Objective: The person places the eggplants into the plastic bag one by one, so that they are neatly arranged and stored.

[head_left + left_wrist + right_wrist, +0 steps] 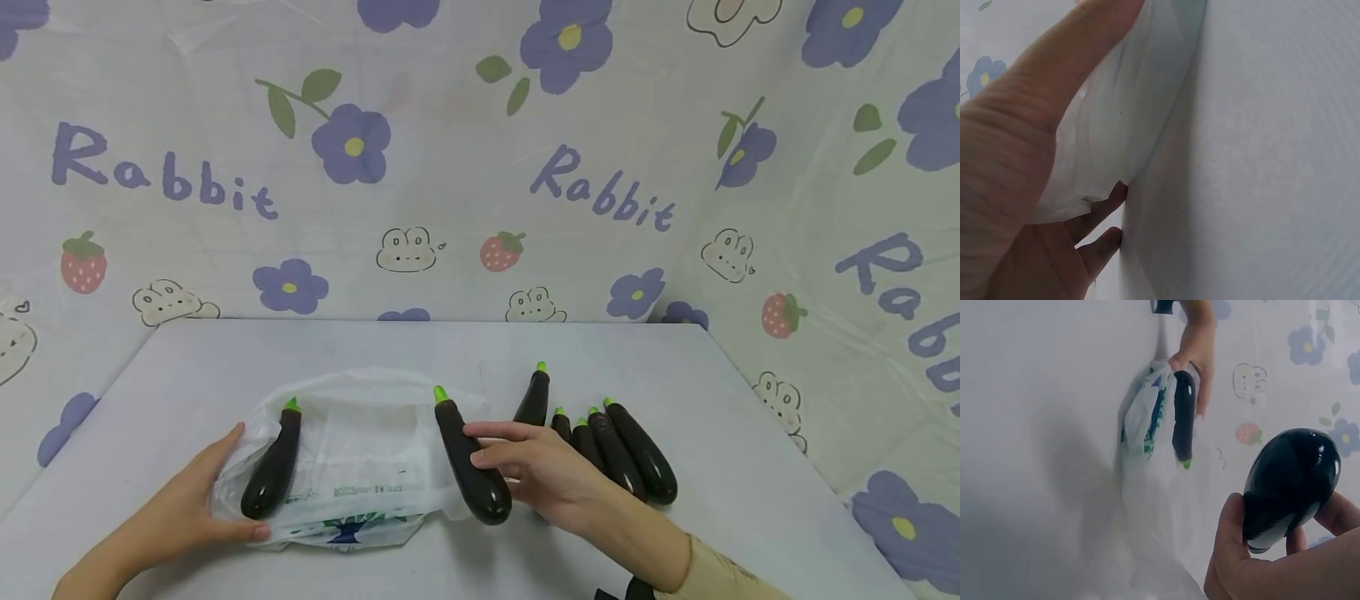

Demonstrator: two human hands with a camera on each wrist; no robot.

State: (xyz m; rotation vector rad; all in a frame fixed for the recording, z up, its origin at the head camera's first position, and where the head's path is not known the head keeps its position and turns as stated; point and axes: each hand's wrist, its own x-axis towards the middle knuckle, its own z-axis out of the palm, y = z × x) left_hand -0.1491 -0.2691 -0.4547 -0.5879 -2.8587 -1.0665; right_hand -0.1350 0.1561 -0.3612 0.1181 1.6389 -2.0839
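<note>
left hand (183, 500): at the bag's left end, near the surface's front-left; thumb and fingers clamp the bag's edge, and the left wrist view shows film pinched between thumb and fingers (1100, 247).
right hand (536, 475): fingers and thumb wrapped round the eggplant's fat end; the right wrist view confirms the grip.
eggplant (468, 462): dark, glossy, green stem pointing toward the far edge; lies at the bag's right end, roughly mid-surface near the front edge. Cannot tell if it is lifted or resting.
bag (360, 458): white plastic with green and blue print, flat on the surface (450, 350), left of centre toward the front edge.
bagged eggplant (273, 467): at the bag's left end, just beside the left hand; whether inside or on top of the film, cannot tell.
other eggplants (622, 450): cluster of about five right of centre, side by side, some touching, stems toward the far edge, partly behind the right hand.
backdrop (480, 167): floral cloth printed "Rabbit" behind and right of the surface.
</note>
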